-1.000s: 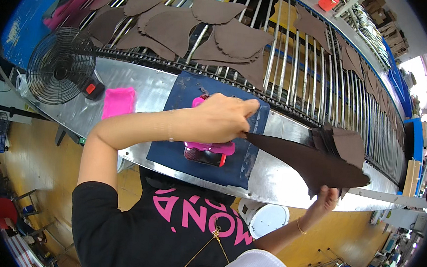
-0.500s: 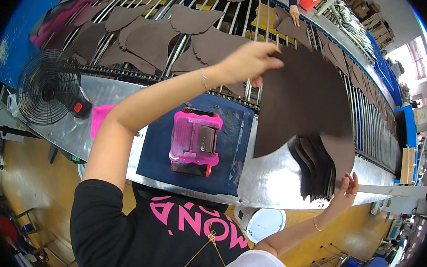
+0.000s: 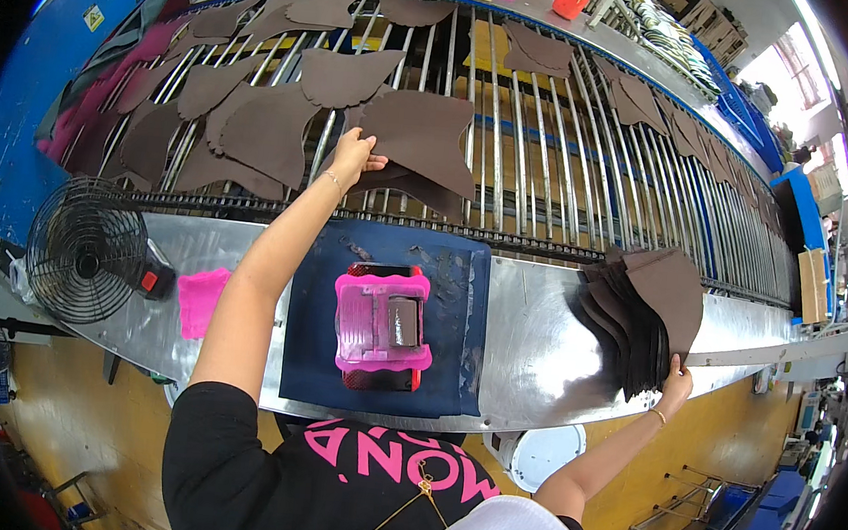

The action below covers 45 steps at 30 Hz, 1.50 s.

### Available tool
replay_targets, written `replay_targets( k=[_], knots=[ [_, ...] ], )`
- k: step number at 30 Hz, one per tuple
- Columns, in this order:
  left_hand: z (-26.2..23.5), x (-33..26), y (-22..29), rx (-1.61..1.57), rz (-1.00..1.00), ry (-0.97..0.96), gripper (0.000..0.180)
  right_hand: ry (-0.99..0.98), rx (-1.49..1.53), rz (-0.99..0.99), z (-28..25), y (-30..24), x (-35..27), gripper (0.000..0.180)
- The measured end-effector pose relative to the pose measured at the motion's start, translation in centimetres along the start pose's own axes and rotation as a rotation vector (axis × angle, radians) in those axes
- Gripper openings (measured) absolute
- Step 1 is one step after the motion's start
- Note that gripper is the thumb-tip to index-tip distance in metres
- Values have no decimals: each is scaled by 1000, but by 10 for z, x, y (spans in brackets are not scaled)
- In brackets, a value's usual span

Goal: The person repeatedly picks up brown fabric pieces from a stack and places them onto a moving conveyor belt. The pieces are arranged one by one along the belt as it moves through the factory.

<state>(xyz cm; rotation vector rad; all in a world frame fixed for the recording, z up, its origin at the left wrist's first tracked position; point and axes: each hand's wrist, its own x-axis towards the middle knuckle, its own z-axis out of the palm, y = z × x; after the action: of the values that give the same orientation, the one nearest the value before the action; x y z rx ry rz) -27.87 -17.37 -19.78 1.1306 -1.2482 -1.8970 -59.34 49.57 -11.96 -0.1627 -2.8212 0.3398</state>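
Note:
My left hand (image 3: 353, 158) reaches over the roller conveyor, its bent fingers at the left edge of a dark brown, wing-shaped flat piece (image 3: 425, 131). Beneath that piece shows part of another, lying on the rollers. At the right, my right hand (image 3: 675, 384) pinches the lower right edge of a fanned stack of brown pieces (image 3: 666, 294) on the metal table. Between my arms, a pink-framed device with a dark roller (image 3: 380, 323) sits on a dark blue mat (image 3: 451, 367).
More brown pieces (image 3: 265, 133) overlap on the conveyor rollers (image 3: 511, 172). A black wire fan (image 3: 86, 253) and a pink cloth (image 3: 202, 302) are at the left of the metal table (image 3: 526, 363). A white bucket (image 3: 549, 454) stands below its front edge; a red bucket (image 3: 570, 0) is at the back.
My left hand has let go of the large piece raised above the stack and moved left to another on the rollers. The other person's hand at the back has left the view.

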Motion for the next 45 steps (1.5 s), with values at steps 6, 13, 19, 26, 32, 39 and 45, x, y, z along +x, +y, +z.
replay_targets(
  k=[6,13,19,26,32,39,45],
  knots=[
    [-2,-10,11,294,33,98,55,-67,-149,2,-22,-31,-13,56],
    [-27,-45,39,543,531,95,47,-17,-60,-89,-61,-84,-37,41],
    [3,-127,84,491,275,-370,33,151,506,-306,-145,-154,-105,37],
    [28,-244,111,177,395,-636,46,-430,1628,-478,-116,-249,-209,26],
    [-68,-272,165,348,518,-304,21,-791,1280,-952,-97,-291,-280,26],
    [-141,-307,168,498,634,-15,9,-706,1081,-1294,-86,-316,-321,13],
    [-156,-314,140,643,551,-121,7,-634,976,-1334,-77,-296,-303,11]
  ],
)
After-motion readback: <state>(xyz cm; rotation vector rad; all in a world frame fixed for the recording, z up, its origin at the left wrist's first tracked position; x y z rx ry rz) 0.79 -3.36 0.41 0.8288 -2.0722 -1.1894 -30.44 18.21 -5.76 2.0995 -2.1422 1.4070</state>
